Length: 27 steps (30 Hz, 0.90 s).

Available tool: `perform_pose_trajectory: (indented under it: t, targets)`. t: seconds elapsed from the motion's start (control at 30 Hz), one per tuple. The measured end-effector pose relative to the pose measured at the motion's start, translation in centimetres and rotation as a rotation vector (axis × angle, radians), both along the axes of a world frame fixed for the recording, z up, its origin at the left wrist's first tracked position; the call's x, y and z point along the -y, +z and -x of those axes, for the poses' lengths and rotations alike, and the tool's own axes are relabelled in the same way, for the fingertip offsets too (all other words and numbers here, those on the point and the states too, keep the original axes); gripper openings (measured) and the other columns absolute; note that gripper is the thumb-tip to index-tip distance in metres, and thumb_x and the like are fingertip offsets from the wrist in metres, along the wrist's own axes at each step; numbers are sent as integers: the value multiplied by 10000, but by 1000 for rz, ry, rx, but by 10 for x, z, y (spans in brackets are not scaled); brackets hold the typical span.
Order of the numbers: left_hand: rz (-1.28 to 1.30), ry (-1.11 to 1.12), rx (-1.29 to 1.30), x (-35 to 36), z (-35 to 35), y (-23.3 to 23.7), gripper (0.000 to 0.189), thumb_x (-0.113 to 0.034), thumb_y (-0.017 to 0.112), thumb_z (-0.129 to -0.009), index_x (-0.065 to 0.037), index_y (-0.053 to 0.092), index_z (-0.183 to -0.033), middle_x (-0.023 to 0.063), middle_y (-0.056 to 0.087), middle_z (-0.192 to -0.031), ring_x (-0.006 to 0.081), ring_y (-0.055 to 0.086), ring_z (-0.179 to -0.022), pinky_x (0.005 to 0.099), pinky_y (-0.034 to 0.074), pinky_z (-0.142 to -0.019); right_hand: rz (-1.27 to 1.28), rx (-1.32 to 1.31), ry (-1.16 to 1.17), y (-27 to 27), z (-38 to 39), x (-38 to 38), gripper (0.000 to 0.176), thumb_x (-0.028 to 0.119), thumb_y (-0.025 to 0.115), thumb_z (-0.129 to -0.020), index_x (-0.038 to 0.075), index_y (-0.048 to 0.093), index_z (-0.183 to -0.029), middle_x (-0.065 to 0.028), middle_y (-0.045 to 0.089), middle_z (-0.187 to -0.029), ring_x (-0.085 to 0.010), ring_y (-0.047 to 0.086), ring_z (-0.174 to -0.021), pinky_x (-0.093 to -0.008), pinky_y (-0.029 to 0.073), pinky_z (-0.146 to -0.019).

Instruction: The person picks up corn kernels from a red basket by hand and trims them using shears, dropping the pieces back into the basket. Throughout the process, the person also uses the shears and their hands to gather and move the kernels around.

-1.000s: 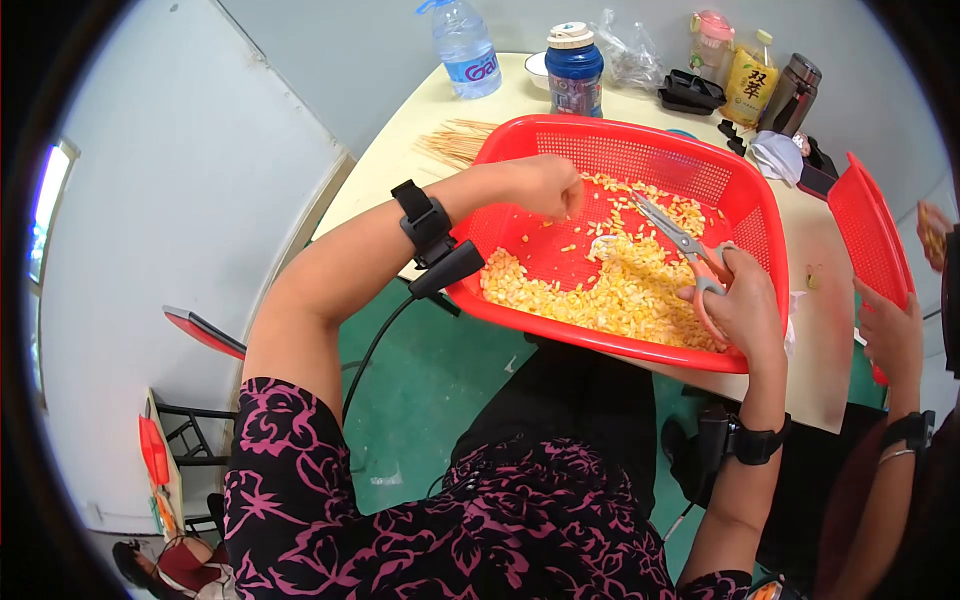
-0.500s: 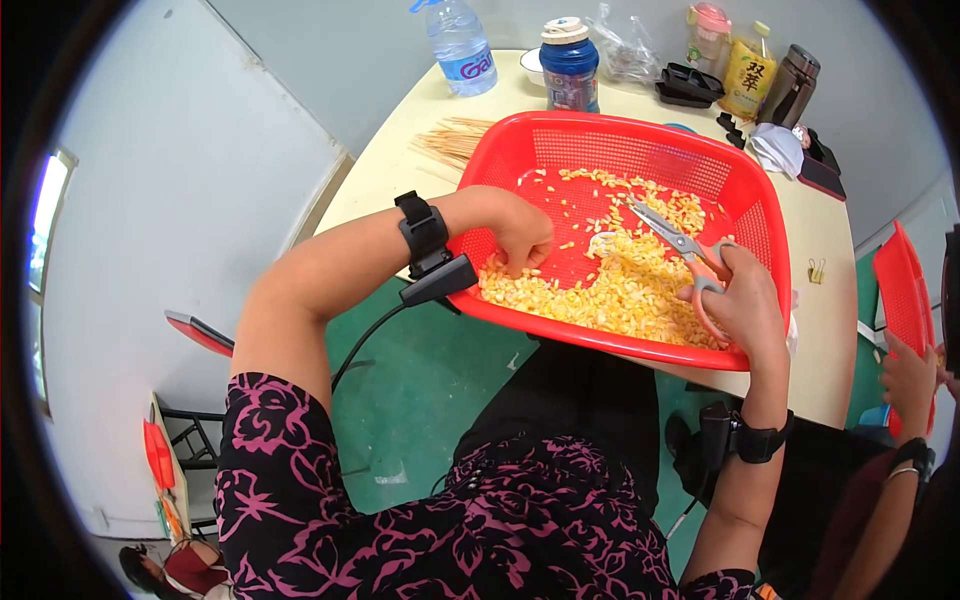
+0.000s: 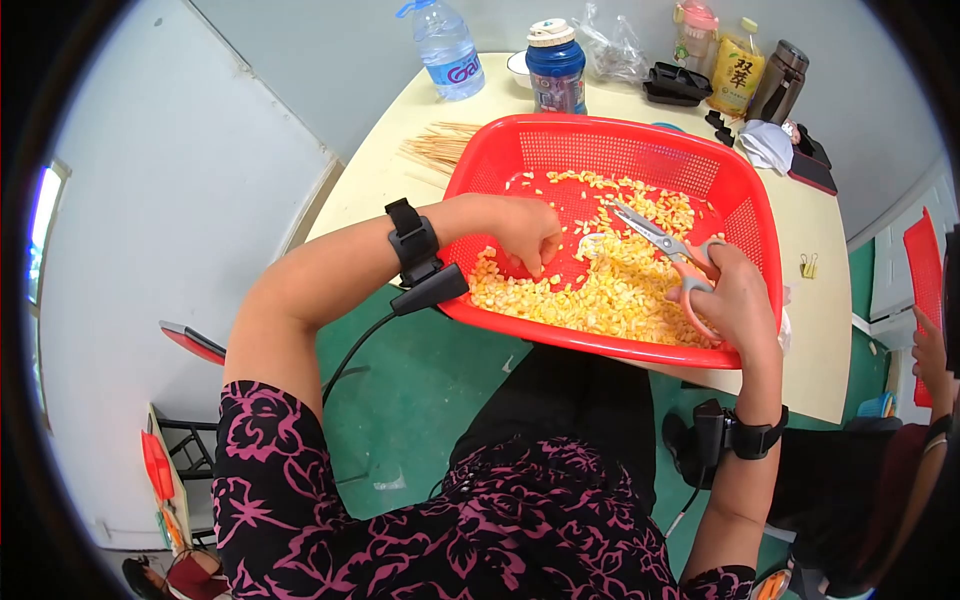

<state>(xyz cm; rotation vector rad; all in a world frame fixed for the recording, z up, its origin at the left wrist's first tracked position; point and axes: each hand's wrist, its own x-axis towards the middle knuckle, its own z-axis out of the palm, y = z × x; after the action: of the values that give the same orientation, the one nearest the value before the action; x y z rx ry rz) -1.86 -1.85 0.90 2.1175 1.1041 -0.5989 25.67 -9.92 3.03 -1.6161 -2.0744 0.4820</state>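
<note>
A red perforated plastic basket (image 3: 610,350) rests on the table's near edge, holding loose yellow corn kernels (image 3: 625,300). My left hand (image 3: 530,238) reaches over its left side, fingers curled together and pointing down at the kernels; whatever is between the fingertips is hidden. At the basket's right side, my right hand (image 3: 740,295) grips scissors (image 3: 665,243) with orange-pink handles. Their blades point up and left over the corn. Something whitish (image 3: 597,244) lies partly buried among the kernels below the blades.
Thin wooden sticks (image 3: 440,147) lie left of the basket on the pale table (image 3: 825,330). Behind stand a water bottle (image 3: 450,55), a blue jug (image 3: 556,75), black trays (image 3: 680,84) and a dark flask (image 3: 780,85). At right, another person's hand (image 3: 930,350) holds a red basket (image 3: 925,290).
My left hand has shifted a little to the right over the kernels, fingers still curled. The scissors stay in my right hand, almost unmoved. At far right, the other person's hand and basket have moved.
</note>
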Motion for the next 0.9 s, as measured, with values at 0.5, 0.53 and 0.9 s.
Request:
perform_pose_trajectory:
  t: [0.5, 0.53, 0.9]
  targets:
    - [-164, -145, 132, 8, -4, -1, 107, -15, 614, -684, -20, 628, -789, 116, 635, -746, 255, 616, -710, 350, 475, -596, -9, 23, 25, -3, -5, -2, 396, 230, 785, -608, -44, 546, -766, -201, 573, -792, -348, 585, -731, -399, 458, -644]
    - [-172, -143, 122, 8, -4, -2, 102, -17, 614, -682, -18, 628, -783, 120, 634, -746, 259, 616, -712, 352, 476, -598, -9, 23, 26, -3, -5, -2, 390, 225, 781, -610, -45, 548, -767, -202, 573, -794, -349, 586, -732, -400, 458, -644]
    - [-323, -177, -88, 16, -10, 1, 45, -35, 597, -663, -17, 612, -702, 137, 622, -714, 290, 606, -704, 375, 468, -594, -69, -17, 14, -8, -3, -1, 401, 177, 818, -580, -39, 516, -732, -197, 549, -733, -343, 553, -662, -389, 425, -580]
